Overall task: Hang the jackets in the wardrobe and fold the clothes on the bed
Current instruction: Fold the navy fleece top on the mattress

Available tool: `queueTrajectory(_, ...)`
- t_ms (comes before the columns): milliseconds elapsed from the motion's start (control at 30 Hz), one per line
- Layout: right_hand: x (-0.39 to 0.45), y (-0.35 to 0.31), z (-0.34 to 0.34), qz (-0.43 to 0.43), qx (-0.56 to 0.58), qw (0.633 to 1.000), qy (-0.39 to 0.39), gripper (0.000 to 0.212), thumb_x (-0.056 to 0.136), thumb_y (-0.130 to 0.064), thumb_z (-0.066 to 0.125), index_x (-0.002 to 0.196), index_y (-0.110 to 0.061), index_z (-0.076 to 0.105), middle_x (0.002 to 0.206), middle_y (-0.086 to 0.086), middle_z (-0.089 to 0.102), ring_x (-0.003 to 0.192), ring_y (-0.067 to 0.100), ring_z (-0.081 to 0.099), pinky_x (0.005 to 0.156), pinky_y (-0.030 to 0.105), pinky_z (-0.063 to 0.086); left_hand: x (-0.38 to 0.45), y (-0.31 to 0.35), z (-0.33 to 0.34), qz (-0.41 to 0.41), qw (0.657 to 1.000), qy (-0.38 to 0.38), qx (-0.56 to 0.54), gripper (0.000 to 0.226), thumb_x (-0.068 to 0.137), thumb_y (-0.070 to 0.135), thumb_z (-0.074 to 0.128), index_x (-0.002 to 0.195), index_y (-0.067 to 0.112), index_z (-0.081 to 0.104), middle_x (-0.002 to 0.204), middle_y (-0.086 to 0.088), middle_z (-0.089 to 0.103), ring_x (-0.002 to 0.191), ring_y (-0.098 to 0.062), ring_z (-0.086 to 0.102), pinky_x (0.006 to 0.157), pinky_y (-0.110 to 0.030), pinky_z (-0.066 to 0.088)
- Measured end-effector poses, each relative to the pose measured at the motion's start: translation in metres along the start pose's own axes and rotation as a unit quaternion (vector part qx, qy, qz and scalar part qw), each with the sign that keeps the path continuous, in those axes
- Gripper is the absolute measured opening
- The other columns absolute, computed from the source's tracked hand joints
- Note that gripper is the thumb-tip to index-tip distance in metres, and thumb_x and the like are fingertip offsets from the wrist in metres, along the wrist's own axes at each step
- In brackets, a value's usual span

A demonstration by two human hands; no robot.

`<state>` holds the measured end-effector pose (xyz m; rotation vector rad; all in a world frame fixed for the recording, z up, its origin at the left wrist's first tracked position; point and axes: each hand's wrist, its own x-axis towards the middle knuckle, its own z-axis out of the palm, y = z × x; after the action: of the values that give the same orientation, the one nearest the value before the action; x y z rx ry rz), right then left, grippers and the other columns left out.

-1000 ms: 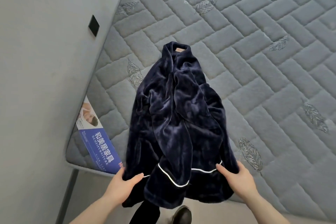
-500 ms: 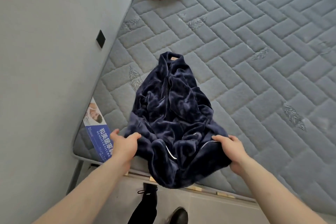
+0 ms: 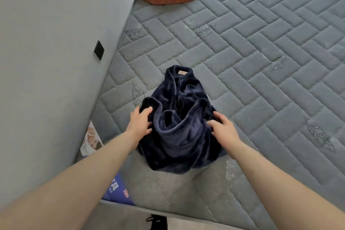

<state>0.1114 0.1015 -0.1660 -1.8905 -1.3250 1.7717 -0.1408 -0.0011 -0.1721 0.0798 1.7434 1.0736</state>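
The dark navy plush fleece garment (image 3: pixel 179 129) has been carried up from the bed's (image 3: pixel 261 80) near edge — its hem now doubled toward the collar. The left hand (image 3: pixel 139 124) and right hand (image 3: pixel 222 129) each grip a side of the raised fold; first fold under way, not flattened.

Two bare forearms come in from the bottom edge, no sleeves, no watch, rings or bands showing. Left hand (image 3: pixel 139 124) and right hand (image 3: pixel 223 130) are bare, no gloves. At the bottom edge a black shoe (image 3: pixel 158 222) shows with dark laces; the rest of the clothing is out of view.
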Motion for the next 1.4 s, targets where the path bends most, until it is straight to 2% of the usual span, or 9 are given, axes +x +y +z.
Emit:
queueTrajectory(133, 0.011, 0.030, 0.013, -0.080, -0.223, 0.971, -0.029, 0.075, 0.093, -0.029, 0.070, 0.159, -0.030, 0.035, 0.170, -0.004, 0.017, 0.156, 0.015, 0.020, 0.123, 0.032, 0.022, -0.004, -0.040, -0.009, 0.177, 0.967, -0.072, 0.171, 0.084, 0.098, 0.042, 0.063, 0.164, 0.033, 0.012, 0.171, 0.011, -0.013, 0.155, -0.019, 0.025, 0.126, -0.044, 0.025)
queueTrajectory(267, 0.018, 0.050, 0.025, -0.076, -0.326, 0.941, 0.058, 0.071, 0.095, -0.046, 0.066, 0.157, -0.028, 0.037, 0.167, 0.001, 0.024, 0.153, 0.024, 0.024, 0.119, 0.043, 0.032, -0.008, -0.062, -0.012, 0.444, 0.782, -0.081, 0.430, 0.099, 0.083, 0.079, 0.056, 0.163, 0.039, 0.014, 0.172, 0.012, 0.000, 0.159, -0.017, 0.005, 0.125, -0.047, 0.015)
queueTrajectory(533, 0.022, 0.039, 0.022, -0.012, -0.476, 0.874, 0.098, 0.050, 0.086, -0.072, 0.053, 0.094, -0.024, 0.061, 0.112, -0.001, 0.057, 0.105, 0.030, 0.057, 0.084, 0.042, 0.053, 0.057, -0.029, -0.009, 0.186, 0.676, -0.047, 0.711, 0.048, 0.099, 0.058, 0.031, 0.093, 0.027, 0.068, 0.104, 0.006, 0.072, 0.106, -0.024, 0.057, 0.104, -0.046, 0.030)
queueTrajectory(667, 0.032, 0.014, 0.013, -0.098, -0.492, 0.859, 0.104, 0.040, 0.081, -0.062, 0.068, 0.092, -0.026, 0.056, 0.109, -0.003, 0.051, 0.106, 0.026, 0.053, 0.082, 0.039, 0.048, 0.061, 0.002, 0.003, 0.120, 0.700, -0.040, 0.703, 0.032, 0.086, 0.053, 0.046, 0.089, 0.023, 0.057, 0.101, 0.002, 0.068, 0.096, -0.026, 0.059, 0.102, -0.045, 0.032)
queueTrajectory(767, 0.033, 0.009, 0.010, -0.222, -0.392, 0.891, 0.055, 0.070, 0.078, -0.052, 0.068, 0.141, -0.031, 0.046, 0.151, -0.005, 0.042, 0.135, 0.020, 0.042, 0.108, 0.040, 0.042, 0.043, 0.005, 0.005, 0.336, 0.696, 0.081, 0.629, 0.040, 0.075, 0.040, 0.058, 0.112, 0.026, 0.053, 0.117, 0.004, 0.057, 0.108, -0.024, 0.054, 0.097, -0.041, 0.038)
queueTrajectory(867, 0.034, 0.014, 0.006, -0.198, -0.414, 0.887, -0.048, 0.101, 0.080, -0.067, 0.061, 0.163, -0.036, 0.013, 0.167, -0.016, 0.021, 0.146, 0.014, 0.028, 0.120, 0.042, 0.033, 0.018, -0.012, 0.011, 0.474, 0.708, -0.058, 0.521, 0.070, 0.075, 0.042, 0.059, 0.143, 0.030, 0.044, 0.149, 0.007, 0.041, 0.137, -0.019, 0.040, 0.115, -0.039, 0.030)
queueTrajectory(967, 0.038, 0.022, -0.006, -0.168, -0.479, 0.858, -0.072, 0.066, 0.091, -0.068, 0.057, 0.151, -0.044, 0.040, 0.134, -0.022, 0.058, 0.118, 0.015, 0.056, 0.098, 0.038, 0.050, 0.012, -0.034, 0.021, 0.321, 0.706, -0.171, 0.608, 0.076, 0.093, 0.064, 0.044, 0.161, 0.040, 0.017, 0.166, 0.014, 0.021, 0.155, -0.016, 0.012, 0.127, -0.042, 0.010)
queueTrajectory(1100, 0.041, 0.023, -0.024, -0.117, -0.413, 0.899, -0.086, 0.043, 0.090, -0.071, 0.046, 0.087, -0.034, 0.069, 0.070, -0.009, 0.071, 0.063, 0.009, 0.065, 0.068, 0.037, 0.056, 0.021, -0.040, 0.032, 0.243, 0.701, -0.142, 0.655, 0.054, 0.104, 0.056, 0.040, 0.155, 0.038, 0.037, 0.160, 0.011, 0.032, 0.152, -0.014, 0.018, 0.126, -0.040, 0.012)
queueTrajectory(1400, 0.072, -0.004, -0.013, -0.044, -0.518, 0.851, -0.078, 0.029, 0.085, -0.058, 0.051, 0.084, -0.035, 0.068, 0.088, -0.016, 0.067, 0.103, 0.020, 0.056, 0.091, 0.038, 0.043, 0.044, 0.002, 0.065, 0.102, 0.707, -0.221, 0.664, 0.058, 0.092, 0.059, 0.054, 0.146, 0.040, 0.050, 0.155, 0.003, 0.037, 0.144, -0.025, 0.029, 0.121, -0.048, 0.017)
